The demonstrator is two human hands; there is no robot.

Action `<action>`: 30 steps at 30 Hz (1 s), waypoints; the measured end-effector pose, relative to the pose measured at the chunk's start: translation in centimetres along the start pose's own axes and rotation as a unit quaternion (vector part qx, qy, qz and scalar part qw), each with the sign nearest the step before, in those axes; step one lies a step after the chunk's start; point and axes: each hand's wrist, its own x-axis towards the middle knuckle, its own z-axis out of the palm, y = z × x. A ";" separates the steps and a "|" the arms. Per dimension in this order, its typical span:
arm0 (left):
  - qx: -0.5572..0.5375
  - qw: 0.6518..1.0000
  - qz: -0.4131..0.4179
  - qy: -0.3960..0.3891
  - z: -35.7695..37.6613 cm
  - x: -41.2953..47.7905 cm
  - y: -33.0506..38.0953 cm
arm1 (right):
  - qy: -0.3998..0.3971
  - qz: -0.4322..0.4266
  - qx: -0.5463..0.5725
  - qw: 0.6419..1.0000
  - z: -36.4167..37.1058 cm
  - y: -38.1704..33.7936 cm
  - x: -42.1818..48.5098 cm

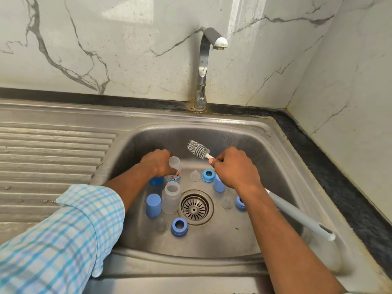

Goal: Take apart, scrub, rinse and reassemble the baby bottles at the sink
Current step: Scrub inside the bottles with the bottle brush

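Steel sink (pixel 265 132): bottle bits scattered round the drain (pixel 194 206)
Left hand (pixel 158 164): fingers wrapped round a clear bottle (pixel 175 166), open top, towards the back of the basin
Right hand (pixel 233 166): fist tight on the brush (pixel 198 148) right behind its grey bristles, handle poking out past the wrist
Second bottle (pixel 170 197): standing topless just left of the drain, blue cap (pixel 153 205) beside it
Front: blue ring (pixel 179 227) and a clear teat (pixel 161 224) side by side
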 end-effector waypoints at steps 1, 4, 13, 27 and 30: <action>-0.004 1.000 -0.001 0.000 0.1 0.0 -0.1 | 0.000 0.001 0.001 1.000 0.1 0.0 0.0; -0.008 1.000 0.000 -0.002 0.0 -0.2 -0.2 | -0.003 0.004 0.003 1.000 0.1 0.1 0.1; -0.155 0.972 0.045 0.171 -2.9 -1.8 2.8 | 0.003 0.047 -0.024 0.999 -0.6 0.9 0.4; 0.016 0.991 0.014 -0.135 -1.5 -8.7 0.7 | -0.024 0.031 -0.025 0.999 -0.3 0.7 0.6; 0.019 0.991 0.004 -0.131 -0.7 -8.5 1.0 | -0.036 0.017 -0.033 0.999 -0.6 0.1 0.1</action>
